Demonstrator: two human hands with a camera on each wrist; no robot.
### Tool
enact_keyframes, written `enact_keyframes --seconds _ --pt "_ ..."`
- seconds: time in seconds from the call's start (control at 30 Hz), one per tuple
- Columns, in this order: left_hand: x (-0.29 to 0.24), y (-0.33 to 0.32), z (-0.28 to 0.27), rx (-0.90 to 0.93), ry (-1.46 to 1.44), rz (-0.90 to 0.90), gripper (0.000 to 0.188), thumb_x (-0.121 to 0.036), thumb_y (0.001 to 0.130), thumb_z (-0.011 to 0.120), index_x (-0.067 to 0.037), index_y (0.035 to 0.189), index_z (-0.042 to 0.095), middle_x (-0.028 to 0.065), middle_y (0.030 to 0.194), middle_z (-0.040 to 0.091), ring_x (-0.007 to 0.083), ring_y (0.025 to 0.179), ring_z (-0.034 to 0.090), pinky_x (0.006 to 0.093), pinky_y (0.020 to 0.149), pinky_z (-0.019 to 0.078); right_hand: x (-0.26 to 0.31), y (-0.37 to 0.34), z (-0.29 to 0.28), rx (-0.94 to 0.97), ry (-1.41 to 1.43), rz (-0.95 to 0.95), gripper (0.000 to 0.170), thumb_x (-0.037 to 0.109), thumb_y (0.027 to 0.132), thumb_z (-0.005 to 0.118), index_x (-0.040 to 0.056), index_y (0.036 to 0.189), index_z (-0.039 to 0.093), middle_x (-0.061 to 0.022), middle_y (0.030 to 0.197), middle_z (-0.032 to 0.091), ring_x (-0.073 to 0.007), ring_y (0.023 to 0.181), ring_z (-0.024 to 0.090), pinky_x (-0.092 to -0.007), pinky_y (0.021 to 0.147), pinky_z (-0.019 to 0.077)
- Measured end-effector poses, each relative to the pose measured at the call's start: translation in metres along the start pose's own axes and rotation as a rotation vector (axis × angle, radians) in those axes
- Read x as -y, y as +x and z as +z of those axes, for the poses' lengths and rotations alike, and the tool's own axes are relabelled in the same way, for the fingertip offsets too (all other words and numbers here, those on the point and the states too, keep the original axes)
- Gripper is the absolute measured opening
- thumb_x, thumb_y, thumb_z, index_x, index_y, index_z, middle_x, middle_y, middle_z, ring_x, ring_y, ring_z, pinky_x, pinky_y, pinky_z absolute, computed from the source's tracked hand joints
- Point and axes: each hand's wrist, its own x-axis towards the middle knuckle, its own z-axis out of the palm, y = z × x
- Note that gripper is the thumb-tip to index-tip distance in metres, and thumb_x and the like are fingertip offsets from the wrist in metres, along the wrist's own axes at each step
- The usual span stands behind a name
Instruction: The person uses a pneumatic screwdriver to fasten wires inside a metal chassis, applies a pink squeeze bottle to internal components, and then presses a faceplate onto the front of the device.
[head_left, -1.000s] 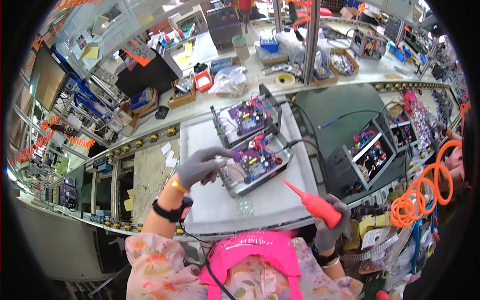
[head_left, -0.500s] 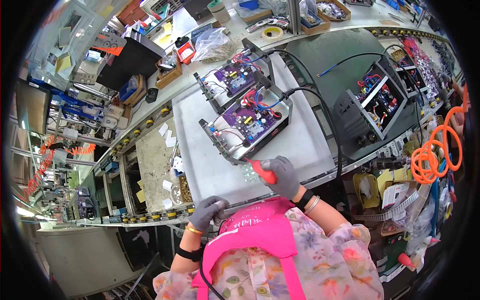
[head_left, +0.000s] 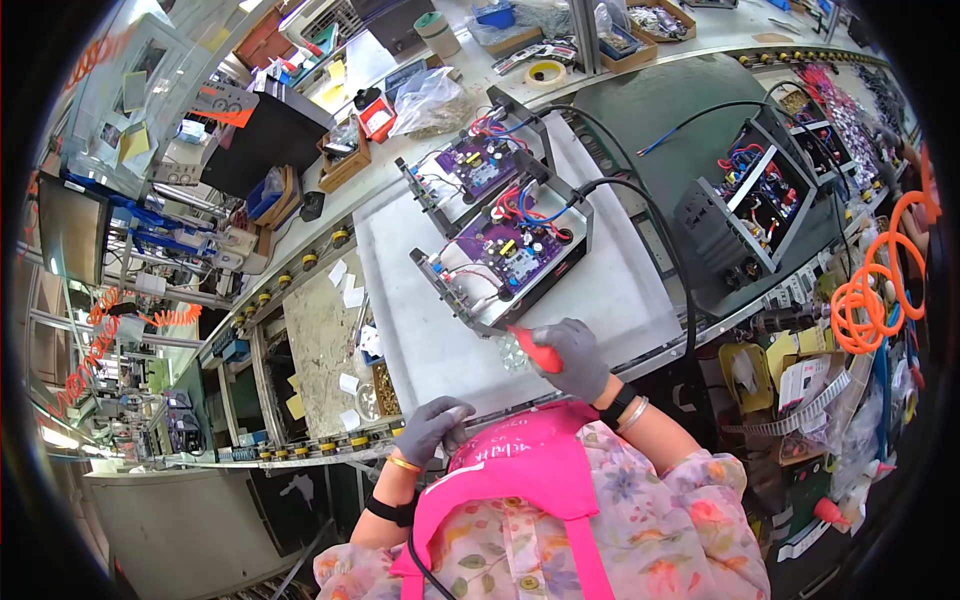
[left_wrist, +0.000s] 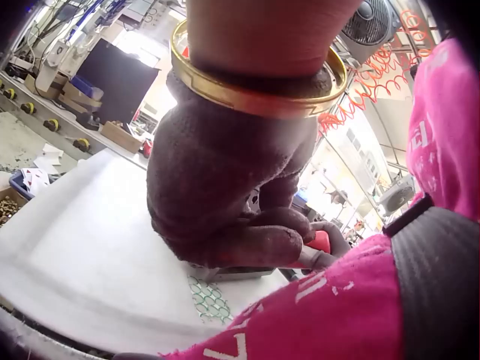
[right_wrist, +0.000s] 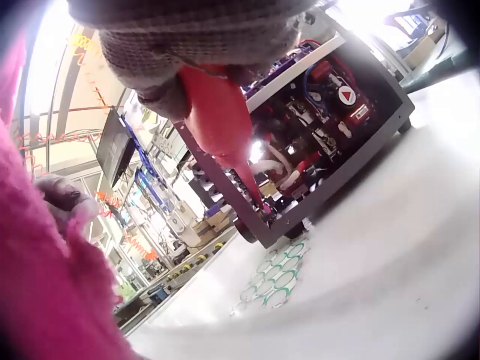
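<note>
Two open metal chassis with purple circuit boards stand on the white table [head_left: 430, 365]; the nearer chassis [head_left: 510, 250] is closer to the person. The gloved right hand [head_left: 575, 358] grips a red pointed squeeze bottle [head_left: 538, 352], its tip at the near lower corner of that chassis. In the right wrist view the bottle's nozzle [right_wrist: 240, 169] reaches inside the chassis frame [right_wrist: 337, 176]; the glove [right_wrist: 195, 56] hides its upper part. The gloved left hand [head_left: 432, 430], fingers loosely bent, is by the table's front edge and pink apron [head_left: 520, 455], holding nothing visible [left_wrist: 232, 180].
A green-ringed patch [head_left: 514, 354] lies beside the near chassis. Black cables [head_left: 665, 235] run off its right side. More chassis [head_left: 750, 205] stand on the green surface at right, near a coiled orange hose [head_left: 865, 315]. Parts boxes [head_left: 343, 160] line the back.
The left hand has come down from the near chassis to the table's front edge. The right hand has carried the red bottle leftward to the chassis corner. The head view has shifted.
</note>
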Motion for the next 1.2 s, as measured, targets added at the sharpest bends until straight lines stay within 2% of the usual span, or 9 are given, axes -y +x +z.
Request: enact_keyframes --seconds 0.23,0.37,0.57,0.67,0.77,0.9,1.03,1.1,1.2 --pt "-0.002 0.031 0.008 0.092 0.053 0.083 0.029 -0.023 0.087 0.054 0.003 0.099 0.059 0.0068 0.06 0.058 0.0123 0.047 0.053 0.0231 0.045 0.0418 0.041 -0.048 -0.118 -0.341 0.061 0.399 0.052 0.004 0.063 0.076 0.0065 0.106 0.047 -0.0109 0.095 0.06 -0.0208 0.086 0.062 -0.0328 0.075 0.0512" --pt "-0.013 0.049 0.031 0.215 0.031 0.039 0.028 -0.019 0.086 0.053 0.006 0.098 0.057 0.0113 0.057 0.056 0.0165 0.043 0.051 0.0264 0.042 0.0412 0.072 -0.124 -0.219 -0.705 0.047 0.614 0.046 0.019 0.07 0.072 0.005 0.104 0.045 -0.0074 0.089 0.055 -0.0199 0.08 0.061 -0.0318 0.075 0.0487" --pt "-0.028 0.08 0.056 0.322 0.076 0.026 0.028 -0.019 0.087 0.055 0.006 0.099 0.056 0.0111 0.056 0.055 0.0178 0.04 0.05 0.0276 0.038 0.0442 0.124 -0.292 -0.353 -0.876 -0.591 1.169 0.032 0.024 0.067 0.072 0.0038 0.082 0.053 -0.0048 0.077 0.054 -0.0148 0.07 0.052 -0.0293 0.066 0.045" --pt "-0.038 0.092 0.069 0.373 0.088 0.019 0.029 -0.021 0.086 0.056 0.005 0.099 0.056 0.0115 0.056 0.055 0.0181 0.039 0.05 0.0279 0.037 0.0442 0.123 -0.365 -0.383 -1.111 -0.6 1.485 0.032 0.017 0.064 0.077 0.0034 0.081 0.055 -0.0055 0.074 0.057 -0.0138 0.065 0.053 -0.0312 0.06 0.0457" --pt "-0.049 0.096 0.082 0.376 0.146 0.0 0.029 -0.021 0.086 0.055 0.005 0.098 0.056 0.0115 0.056 0.055 0.0183 0.039 0.05 0.0279 0.037 0.0443 0.093 -0.403 -0.394 -1.283 -0.481 1.538 0.032 0.02 0.065 0.077 0.003 0.082 0.055 -0.0066 0.072 0.058 -0.0142 0.063 0.053 -0.0322 0.058 0.0456" --pt "-0.065 0.086 0.088 0.354 0.161 0.026 0.028 -0.02 0.086 0.055 0.005 0.098 0.056 0.0114 0.055 0.055 0.0185 0.039 0.051 0.0283 0.037 0.0444 0.081 -0.361 -0.398 -1.138 -0.513 1.828 0.031 0.023 0.071 0.074 0.0037 0.086 0.054 -0.0059 0.07 0.055 -0.0135 0.051 0.05 -0.0293 0.043 0.0399" --pt "-0.072 0.073 0.073 0.322 0.148 0.075 0.03 -0.021 0.087 0.055 0.006 0.1 0.056 0.0115 0.055 0.055 0.0188 0.04 0.051 0.0285 0.038 0.0449 0.051 -0.39 -0.394 -1.232 -0.56 1.751 0.044 0.029 0.067 0.077 0.0033 0.099 0.061 -0.014 0.086 0.065 -0.0213 0.066 0.062 -0.0344 0.054 0.049" --pt "-0.081 0.059 0.058 0.285 0.124 0.122 0.032 -0.022 0.087 0.055 0.006 0.101 0.055 0.0117 0.055 0.055 0.0188 0.04 0.052 0.0287 0.038 0.0453 0.043 -0.413 -0.393 -1.047 -0.842 1.78 0.049 0.035 0.068 0.072 0.0056 0.105 0.062 -0.0166 0.099 0.065 -0.031 0.094 0.061 -0.0385 0.084 0.0466" --pt "-0.094 0.043 0.013 0.197 0.013 0.273 0.041 -0.028 0.085 0.057 0.01 0.102 0.053 0.0109 0.053 0.053 0.0195 0.042 0.051 0.0295 0.039 0.0448 0.051 -0.399 -0.382 -1.014 -1.011 1.585 0.045 0.035 0.074 0.068 0.0053 0.107 0.061 -0.0164 0.105 0.063 -0.0315 0.096 0.06 -0.0405 0.083 0.0467"
